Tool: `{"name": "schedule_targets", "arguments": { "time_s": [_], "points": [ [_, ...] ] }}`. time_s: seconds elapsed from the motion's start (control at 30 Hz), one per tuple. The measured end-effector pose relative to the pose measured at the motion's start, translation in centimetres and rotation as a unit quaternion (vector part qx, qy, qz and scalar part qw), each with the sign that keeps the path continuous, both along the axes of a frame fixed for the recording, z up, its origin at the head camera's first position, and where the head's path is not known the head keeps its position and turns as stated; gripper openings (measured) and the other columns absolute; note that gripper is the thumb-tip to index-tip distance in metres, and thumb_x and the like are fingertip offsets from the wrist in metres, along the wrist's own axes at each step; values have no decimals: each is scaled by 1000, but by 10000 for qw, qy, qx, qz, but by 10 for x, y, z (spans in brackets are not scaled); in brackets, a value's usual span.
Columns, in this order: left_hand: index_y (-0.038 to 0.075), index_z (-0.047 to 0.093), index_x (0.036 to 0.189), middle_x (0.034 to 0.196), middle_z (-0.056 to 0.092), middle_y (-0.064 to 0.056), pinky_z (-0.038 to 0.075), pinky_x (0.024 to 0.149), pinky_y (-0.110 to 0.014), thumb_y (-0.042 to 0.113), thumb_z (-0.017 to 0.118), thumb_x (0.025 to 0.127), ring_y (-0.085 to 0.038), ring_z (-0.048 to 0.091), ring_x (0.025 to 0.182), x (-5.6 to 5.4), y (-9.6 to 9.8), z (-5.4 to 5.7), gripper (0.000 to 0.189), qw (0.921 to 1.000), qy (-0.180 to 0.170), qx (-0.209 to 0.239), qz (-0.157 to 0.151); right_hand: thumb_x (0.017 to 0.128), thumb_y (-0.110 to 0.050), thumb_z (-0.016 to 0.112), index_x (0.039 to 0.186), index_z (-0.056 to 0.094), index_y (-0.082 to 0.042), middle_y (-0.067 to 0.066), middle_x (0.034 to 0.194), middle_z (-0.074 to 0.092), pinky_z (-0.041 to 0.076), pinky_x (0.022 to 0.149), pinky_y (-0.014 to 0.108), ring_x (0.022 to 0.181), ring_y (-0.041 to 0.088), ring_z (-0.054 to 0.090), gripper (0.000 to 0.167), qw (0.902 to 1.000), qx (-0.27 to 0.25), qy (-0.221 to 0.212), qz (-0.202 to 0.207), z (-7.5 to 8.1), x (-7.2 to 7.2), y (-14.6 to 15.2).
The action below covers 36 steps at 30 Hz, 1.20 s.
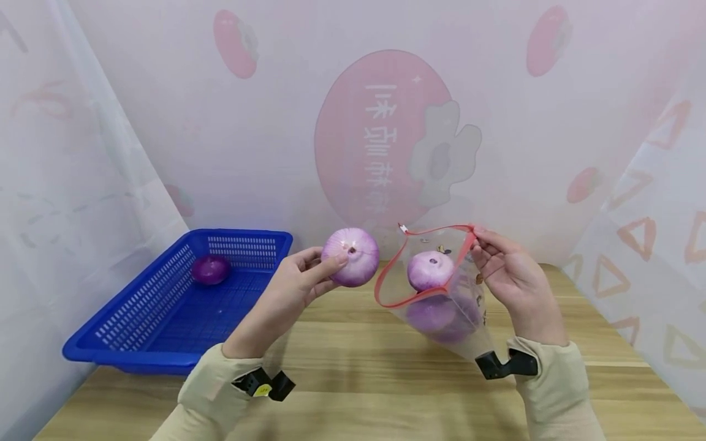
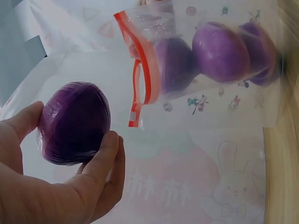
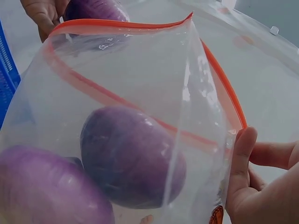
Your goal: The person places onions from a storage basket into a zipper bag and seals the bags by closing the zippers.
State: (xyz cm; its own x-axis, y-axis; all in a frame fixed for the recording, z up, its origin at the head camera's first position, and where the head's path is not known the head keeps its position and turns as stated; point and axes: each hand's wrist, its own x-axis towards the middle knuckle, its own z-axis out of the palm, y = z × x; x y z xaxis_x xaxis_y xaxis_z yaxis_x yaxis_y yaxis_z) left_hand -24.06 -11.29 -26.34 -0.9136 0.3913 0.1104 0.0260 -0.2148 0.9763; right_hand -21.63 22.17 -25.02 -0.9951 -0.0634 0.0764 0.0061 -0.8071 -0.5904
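Note:
My left hand (image 1: 300, 282) holds a purple onion (image 1: 358, 260) between thumb and fingers, in the air just left of a clear zip bag (image 1: 469, 337). In the left wrist view the held onion (image 2: 74, 123) looks dark and is apart from the bag's red zip edge (image 2: 148, 70). My right hand (image 1: 513, 275) pinches the bag's mouth at its right rim, and the mouth gapes toward the left. Inside the bag are several onions, one pale onion (image 1: 430, 271) near the top. The right wrist view shows my right fingers (image 3: 243, 154) on the bag's edge.
On the left of the wooden table (image 1: 358, 380) stands a blue plastic basket (image 1: 132, 355) with one dark purple onion (image 1: 211, 269) in it. A pale printed cloth (image 1: 276, 122) hangs behind the table and along both sides.

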Motion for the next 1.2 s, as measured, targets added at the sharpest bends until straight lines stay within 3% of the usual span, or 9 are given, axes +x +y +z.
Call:
{"name": "schedule_targets", "arguments": {
  "time_s": [0.37, 0.93, 1.2],
  "points": [
    [-6, 55, 127, 120, 60, -20, 52, 94, -36, 21, 73, 91, -26, 60, 111, 7, 6, -2, 49, 9998, 150, -71, -112, 99, 2, 54, 95, 67, 8, 14, 83, 65, 56, 67, 22, 71, 19, 64, 15, 9999, 156, 22, 12, -1, 0, -4],
    [-5, 55, 125, 119, 60, -21, 52, 93, -36, 21, 76, 88, -28, 61, 109, 12, 17, 0, 50, 9999, 14, -110, -112, 98, 3, 55, 96, 68, 8, 13, 85, 67, 56, 67, 21, 70, 18, 64, 13, 9996, 274, -47, -13, 2, -3, -8],
    [-2, 57, 125, 116, 65, -20, 53, 91, -37, 24, 79, 86, -28, 64, 107, 12, 27, -7, 51, 9994, 162, -211, -219, 98, 3, 56, 96, 68, 7, 12, 86, 67, 56, 67, 21, 72, 17, 63, 13, 9988, 475, -122, -35, 3, -2, -11]
  ]
}}
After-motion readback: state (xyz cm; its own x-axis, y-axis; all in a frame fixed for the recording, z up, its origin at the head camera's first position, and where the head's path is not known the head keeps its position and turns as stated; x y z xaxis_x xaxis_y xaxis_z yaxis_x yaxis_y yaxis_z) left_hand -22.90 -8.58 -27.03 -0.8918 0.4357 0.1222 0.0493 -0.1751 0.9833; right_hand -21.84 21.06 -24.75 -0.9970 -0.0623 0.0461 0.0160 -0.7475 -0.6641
